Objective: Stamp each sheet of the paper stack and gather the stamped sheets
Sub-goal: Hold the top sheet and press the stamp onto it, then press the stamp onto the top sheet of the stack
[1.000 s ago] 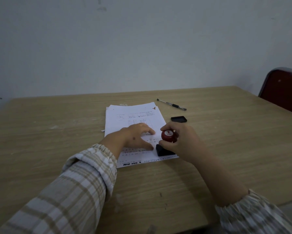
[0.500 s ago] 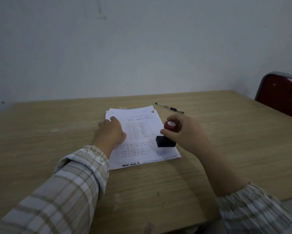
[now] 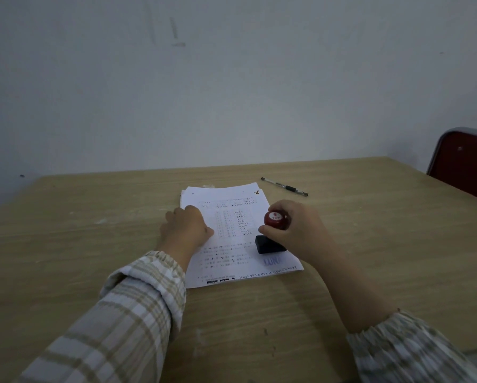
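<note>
A stack of printed white sheets (image 3: 232, 217) lies in the middle of the wooden table (image 3: 370, 244). My right hand (image 3: 295, 230) grips a stamp with a red knob (image 3: 276, 220) and a black base (image 3: 267, 244), held just above the sheet's lower right part. A blue stamp mark (image 3: 272, 261) shows on the top sheet right below the base. My left hand (image 3: 186, 228) rests at the stack's left edge with its fingers curled at the paper's side; whether it pinches a sheet is hidden.
A black pen (image 3: 285, 186) lies beyond the stack at the back right. A dark red chair (image 3: 466, 167) stands past the table's right corner. A plain wall closes off the back edge of the table.
My right hand lifted the stamp off the top sheet, leaving a blue mark. My left hand slid from the middle of the sheet to its left edge.
</note>
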